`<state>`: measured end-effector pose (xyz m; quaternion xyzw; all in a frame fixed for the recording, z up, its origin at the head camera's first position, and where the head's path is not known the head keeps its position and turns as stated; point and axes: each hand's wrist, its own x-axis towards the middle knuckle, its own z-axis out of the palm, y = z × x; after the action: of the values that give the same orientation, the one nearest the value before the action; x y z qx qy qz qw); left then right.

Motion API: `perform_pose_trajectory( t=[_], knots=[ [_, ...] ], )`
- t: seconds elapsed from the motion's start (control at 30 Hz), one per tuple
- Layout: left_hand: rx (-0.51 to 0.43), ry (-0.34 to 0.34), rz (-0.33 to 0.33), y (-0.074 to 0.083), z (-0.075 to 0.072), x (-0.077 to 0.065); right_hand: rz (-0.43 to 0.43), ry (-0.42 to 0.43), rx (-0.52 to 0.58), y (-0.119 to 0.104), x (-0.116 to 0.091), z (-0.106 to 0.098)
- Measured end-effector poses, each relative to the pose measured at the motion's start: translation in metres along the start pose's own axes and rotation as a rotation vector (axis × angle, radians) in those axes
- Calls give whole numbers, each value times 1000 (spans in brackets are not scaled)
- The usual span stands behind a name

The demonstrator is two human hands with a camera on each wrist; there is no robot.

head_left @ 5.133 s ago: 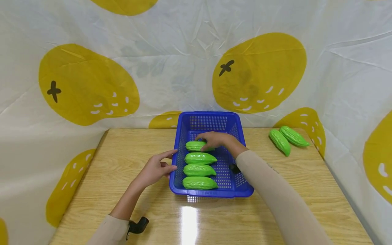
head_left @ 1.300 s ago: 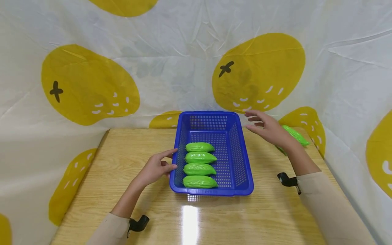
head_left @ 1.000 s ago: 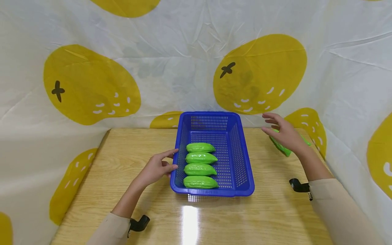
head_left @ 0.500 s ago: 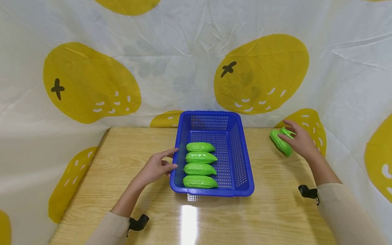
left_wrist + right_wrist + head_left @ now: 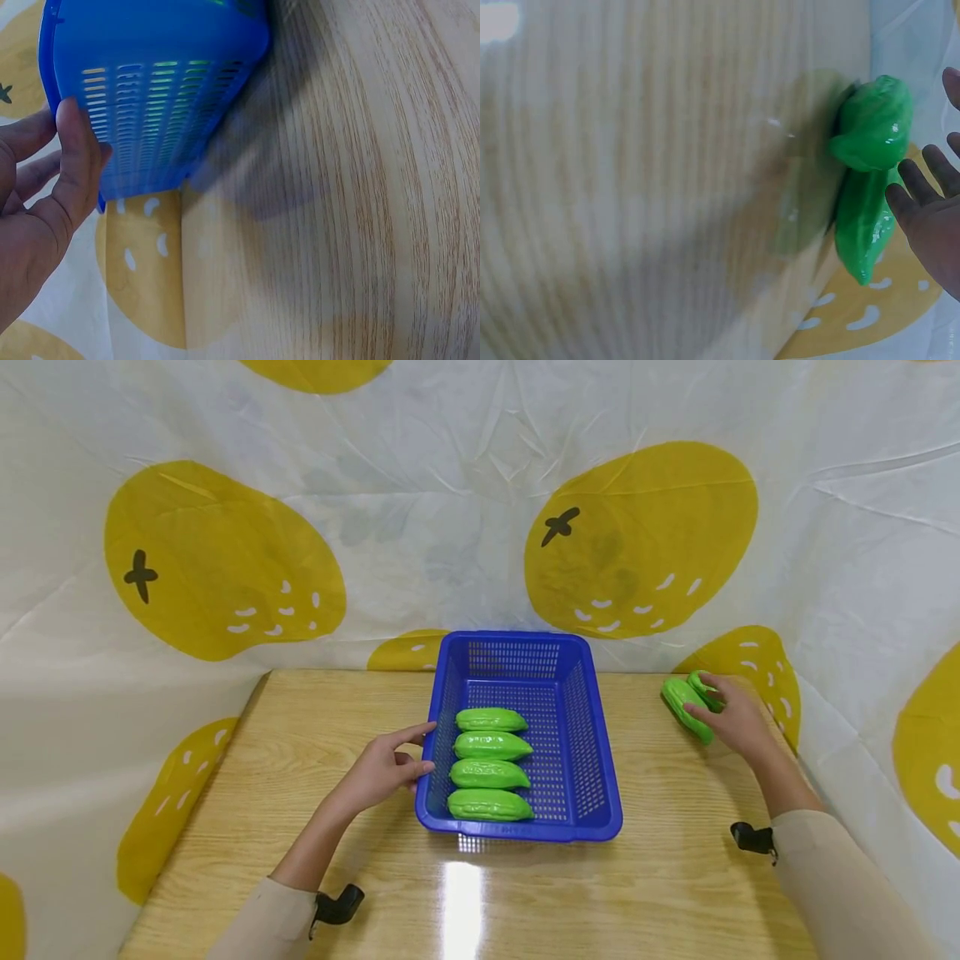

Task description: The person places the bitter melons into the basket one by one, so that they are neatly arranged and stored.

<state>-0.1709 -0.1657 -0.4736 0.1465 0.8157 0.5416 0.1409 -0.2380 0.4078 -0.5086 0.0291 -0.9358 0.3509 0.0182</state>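
My left hand (image 5: 382,772) holds the left rim of a blue plastic basket (image 5: 517,833), thumb and forefinger at the edge; in the left wrist view other fingers lie against its slotted outer wall (image 5: 150,112). Several green bitter melons (image 5: 491,805) lie in a row inside, along the left side. At the table's far right, my right hand (image 5: 738,722) reaches over two more. The nearer bitter melon (image 5: 682,703) shows mostly; the farther bitter melon (image 5: 699,683) is partly hidden by the fingers. In the right wrist view the fingers (image 5: 922,184) are spread beside the pair.
The wooden table (image 5: 645,893) carries the basket at its middle. A white cloth (image 5: 420,543) with yellow fruit prints hangs right behind the table and along both sides. Black wrist mounts (image 5: 339,906) stick out from both sleeves.
The right hand has left the uppermost bitter melon in the basket, swung right across the table and lowered over the two at the far right. The left hand has stayed at the rim.
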Motion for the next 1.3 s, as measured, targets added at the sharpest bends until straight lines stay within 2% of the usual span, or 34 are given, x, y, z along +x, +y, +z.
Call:
perform_pose_trajectory(
  t=[0.37, 0.6, 1.3],
  knots=[
    [-5, 2, -3, 1, -1, -2, 13, 0, -16, 3, 0, 12],
    [-15, 3, -1, 1, 0, -2, 11, -9, -37, 12, 6, 20],
    [-12, 4, 15, -1, 2, 0, 25, 16, -89, 18, 10, 30]
  ],
)
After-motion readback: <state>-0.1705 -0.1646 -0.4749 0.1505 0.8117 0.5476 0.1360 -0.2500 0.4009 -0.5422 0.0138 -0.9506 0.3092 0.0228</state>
